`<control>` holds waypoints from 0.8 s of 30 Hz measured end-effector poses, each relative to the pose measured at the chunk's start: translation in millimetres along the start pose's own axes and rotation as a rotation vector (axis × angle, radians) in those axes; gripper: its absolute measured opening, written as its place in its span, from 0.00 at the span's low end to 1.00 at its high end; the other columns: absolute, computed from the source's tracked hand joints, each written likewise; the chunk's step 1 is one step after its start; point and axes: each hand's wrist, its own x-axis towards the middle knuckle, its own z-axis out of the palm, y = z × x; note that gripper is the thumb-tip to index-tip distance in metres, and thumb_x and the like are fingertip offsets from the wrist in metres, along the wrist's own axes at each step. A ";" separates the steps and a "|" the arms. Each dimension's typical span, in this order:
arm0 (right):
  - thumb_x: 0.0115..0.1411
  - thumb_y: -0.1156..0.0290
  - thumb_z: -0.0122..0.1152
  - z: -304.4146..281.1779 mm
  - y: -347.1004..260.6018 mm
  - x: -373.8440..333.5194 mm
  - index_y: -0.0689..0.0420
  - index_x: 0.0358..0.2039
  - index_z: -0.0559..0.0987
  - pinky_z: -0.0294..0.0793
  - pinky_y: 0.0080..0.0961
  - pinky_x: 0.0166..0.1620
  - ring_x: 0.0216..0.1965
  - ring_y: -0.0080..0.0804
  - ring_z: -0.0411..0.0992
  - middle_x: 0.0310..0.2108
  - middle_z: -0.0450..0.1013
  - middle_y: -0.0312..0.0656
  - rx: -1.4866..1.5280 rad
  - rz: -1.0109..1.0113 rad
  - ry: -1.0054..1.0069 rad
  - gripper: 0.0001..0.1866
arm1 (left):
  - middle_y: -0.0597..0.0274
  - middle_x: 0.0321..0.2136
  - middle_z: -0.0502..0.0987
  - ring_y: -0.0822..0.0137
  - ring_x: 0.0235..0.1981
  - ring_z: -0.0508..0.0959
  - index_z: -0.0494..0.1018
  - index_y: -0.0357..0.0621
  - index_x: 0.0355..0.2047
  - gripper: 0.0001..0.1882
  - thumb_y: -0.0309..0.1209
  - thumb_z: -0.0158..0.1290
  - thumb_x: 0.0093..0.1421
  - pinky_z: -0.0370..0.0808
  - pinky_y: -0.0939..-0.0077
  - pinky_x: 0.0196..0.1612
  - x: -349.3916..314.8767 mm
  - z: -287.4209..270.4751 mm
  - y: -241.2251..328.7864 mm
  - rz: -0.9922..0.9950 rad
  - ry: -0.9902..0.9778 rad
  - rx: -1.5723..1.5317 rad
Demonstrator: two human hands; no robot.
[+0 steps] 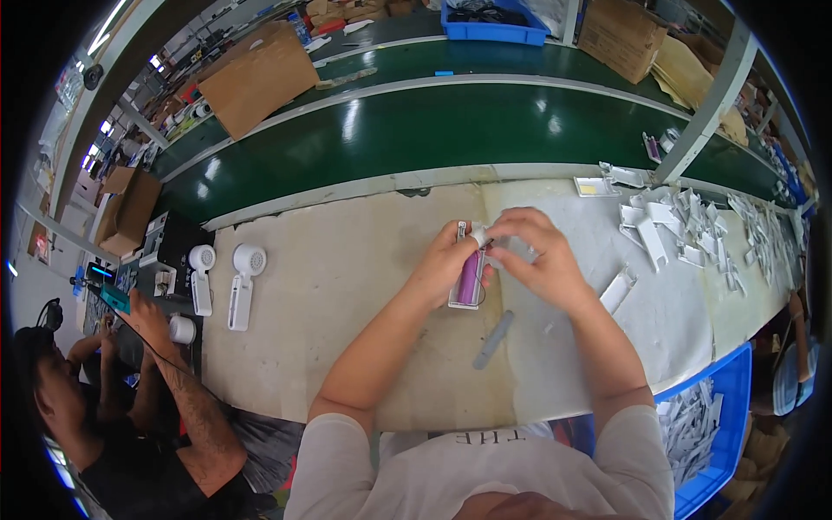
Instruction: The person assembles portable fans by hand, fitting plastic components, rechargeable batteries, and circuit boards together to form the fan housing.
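Just beyond the grey strip, the left hand clasps the casing; the right hand curls at its far end, pinch unclear. Probably light, stiff plastic, the purple cell slicker: best held by the long walls.

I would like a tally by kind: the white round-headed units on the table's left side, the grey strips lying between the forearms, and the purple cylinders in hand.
White round-headed units: 2
Grey strip: 1
Purple cylinder: 1
Total: 4
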 end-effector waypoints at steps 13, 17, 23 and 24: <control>0.45 0.78 0.61 10.2 -12.0 -1.9 0.57 0.28 0.75 0.66 0.33 0.42 0.34 0.40 0.69 0.29 0.72 0.40 -0.024 -0.039 0.066 0.08 | 0.58 0.33 0.70 0.73 0.28 0.71 0.54 0.36 0.51 0.24 0.43 0.34 0.63 0.71 0.79 0.29 -5.8 3.6 -11.5 0.294 -0.112 0.293; 0.45 0.78 0.61 9.0 -7.6 -3.9 0.57 0.28 0.75 0.66 0.34 0.42 0.34 0.41 0.69 0.29 0.72 0.40 -0.179 -0.134 0.043 0.08 | 0.56 0.37 0.68 0.72 0.32 0.70 0.47 0.35 0.56 0.29 0.39 0.40 0.60 0.69 0.78 0.35 -10.0 4.0 -1.7 0.154 -0.126 0.330; 0.44 0.80 0.60 10.2 -9.5 0.0 0.58 0.31 0.72 0.67 0.34 0.40 0.35 0.41 0.69 0.31 0.72 0.42 -0.161 -0.209 0.171 0.12 | 0.55 0.43 0.66 0.65 0.39 0.71 0.46 0.38 0.59 0.36 0.20 0.40 0.47 0.69 0.68 0.42 -5.4 -5.5 -6.6 0.260 -0.144 0.215; 0.44 0.81 0.60 11.6 -4.5 -1.2 0.57 0.32 0.72 0.67 0.33 0.39 0.36 0.41 0.69 0.32 0.72 0.42 -0.143 -0.177 0.213 0.13 | 0.54 0.43 0.66 0.65 0.39 0.71 0.47 0.39 0.59 0.36 0.19 0.39 0.46 0.69 0.68 0.43 -3.9 -5.2 -6.0 0.278 -0.137 0.183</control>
